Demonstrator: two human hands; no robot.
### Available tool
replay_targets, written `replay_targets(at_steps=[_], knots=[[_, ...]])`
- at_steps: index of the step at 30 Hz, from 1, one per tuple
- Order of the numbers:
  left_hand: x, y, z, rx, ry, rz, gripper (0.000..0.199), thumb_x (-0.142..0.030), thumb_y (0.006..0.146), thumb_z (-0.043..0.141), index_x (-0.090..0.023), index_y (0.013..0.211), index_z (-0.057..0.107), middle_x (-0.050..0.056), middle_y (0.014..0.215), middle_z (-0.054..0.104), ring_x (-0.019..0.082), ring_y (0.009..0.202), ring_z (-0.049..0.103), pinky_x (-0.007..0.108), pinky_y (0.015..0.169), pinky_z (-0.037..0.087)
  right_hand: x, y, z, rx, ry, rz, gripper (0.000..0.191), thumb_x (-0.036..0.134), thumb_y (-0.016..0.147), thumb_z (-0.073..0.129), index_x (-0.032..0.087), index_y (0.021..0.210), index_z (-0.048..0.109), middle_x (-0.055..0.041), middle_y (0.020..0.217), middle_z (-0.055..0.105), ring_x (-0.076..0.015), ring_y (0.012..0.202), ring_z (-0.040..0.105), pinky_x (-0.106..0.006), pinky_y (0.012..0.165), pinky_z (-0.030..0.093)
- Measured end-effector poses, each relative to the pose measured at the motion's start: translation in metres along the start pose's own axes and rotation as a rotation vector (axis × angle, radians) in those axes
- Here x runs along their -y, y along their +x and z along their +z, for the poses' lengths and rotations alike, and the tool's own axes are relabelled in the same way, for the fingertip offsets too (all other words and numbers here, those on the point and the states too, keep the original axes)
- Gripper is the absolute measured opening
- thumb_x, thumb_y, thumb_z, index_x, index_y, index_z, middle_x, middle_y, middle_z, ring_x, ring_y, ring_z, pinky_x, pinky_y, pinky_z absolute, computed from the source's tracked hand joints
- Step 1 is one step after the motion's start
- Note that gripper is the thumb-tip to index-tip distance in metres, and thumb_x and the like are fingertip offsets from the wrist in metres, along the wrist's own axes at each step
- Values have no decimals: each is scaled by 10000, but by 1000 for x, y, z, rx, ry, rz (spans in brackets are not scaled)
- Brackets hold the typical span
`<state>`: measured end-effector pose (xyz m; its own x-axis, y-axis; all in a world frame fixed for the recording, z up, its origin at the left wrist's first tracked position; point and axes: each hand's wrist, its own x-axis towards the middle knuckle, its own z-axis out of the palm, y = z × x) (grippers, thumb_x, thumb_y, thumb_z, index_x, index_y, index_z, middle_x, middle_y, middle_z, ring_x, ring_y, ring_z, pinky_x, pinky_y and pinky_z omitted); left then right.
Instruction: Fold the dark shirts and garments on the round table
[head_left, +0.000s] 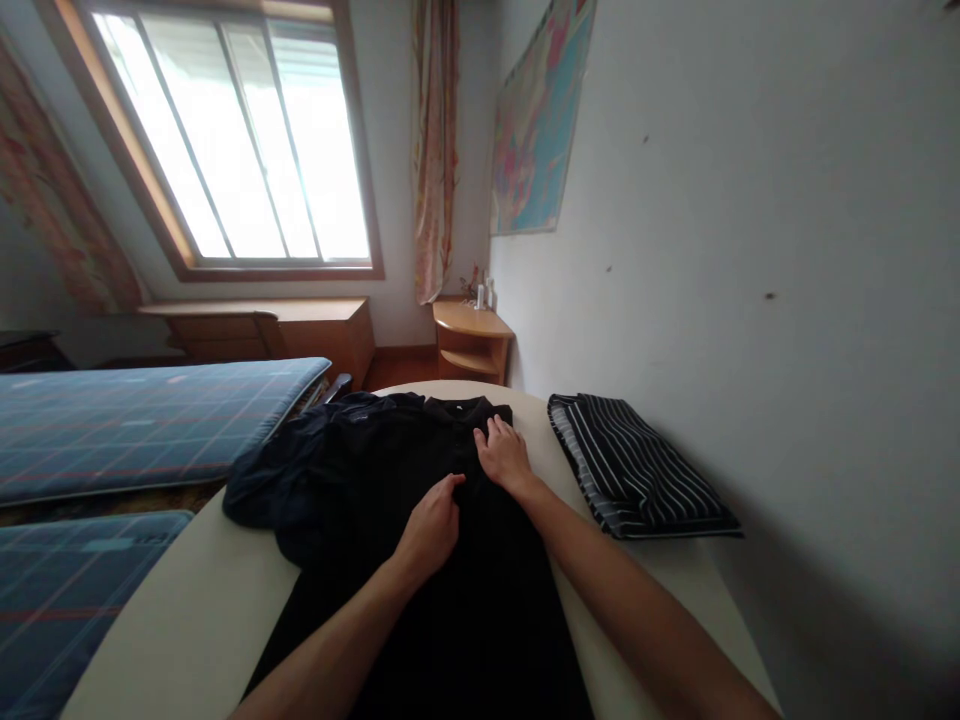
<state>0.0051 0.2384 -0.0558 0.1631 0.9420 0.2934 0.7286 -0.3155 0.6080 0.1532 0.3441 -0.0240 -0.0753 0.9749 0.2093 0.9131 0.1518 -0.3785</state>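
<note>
A black garment (480, 590) with a collar at its far end lies spread over the round pale table (202, 620). My right hand (502, 452) rests on its upper right part, near the collar, with the fingers apart. Nearer to me and to the left, my left hand (433, 522) is at the middle of the garment, its fingers curled together; whether cloth is between them is too dark to tell. Dark navy cloth (277, 480) lies bunched against the garment's left side. To the right sits a folded black cloth with white stripes (645, 470).
Blue plaid mattresses (150, 420) stand left of the table. Beyond it are a wooden desk (322, 312) under the window and a small corner shelf (472, 320) with small items. A white wall (750, 200) with a map runs close along the right.
</note>
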Motion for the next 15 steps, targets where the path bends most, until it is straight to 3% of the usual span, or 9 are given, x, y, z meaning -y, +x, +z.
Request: replay_targets(at_steps=[3,7,15], knots=[[1,0,0,64,77,54,522,-44,848,349,-115,1344,495,141,1400,560,207,1366,453,423,1168,319,2,-33,-1,50,-20,-23,672,472,992,263,28,1484,372,-182,1570,306,-279,1443,289,-423,1176,175],[-3,-2,-6,188,167,124,529,-70,884,334,-157,1392,451,104,1477,489,207,1424,363,453,1185,263,-6,-66,3,137,-70,-109,721,529,981,255,53,1519,315,-162,1600,223,-272,1490,174,-439,1203,63],[-2,-9,-22,297,255,204,501,-315,973,388,-167,1451,422,108,1568,346,242,1472,249,455,1190,234,-10,-68,-1,178,-94,-81,696,485,981,252,75,1543,255,-132,1617,162,-246,1504,108,-463,1206,9]])
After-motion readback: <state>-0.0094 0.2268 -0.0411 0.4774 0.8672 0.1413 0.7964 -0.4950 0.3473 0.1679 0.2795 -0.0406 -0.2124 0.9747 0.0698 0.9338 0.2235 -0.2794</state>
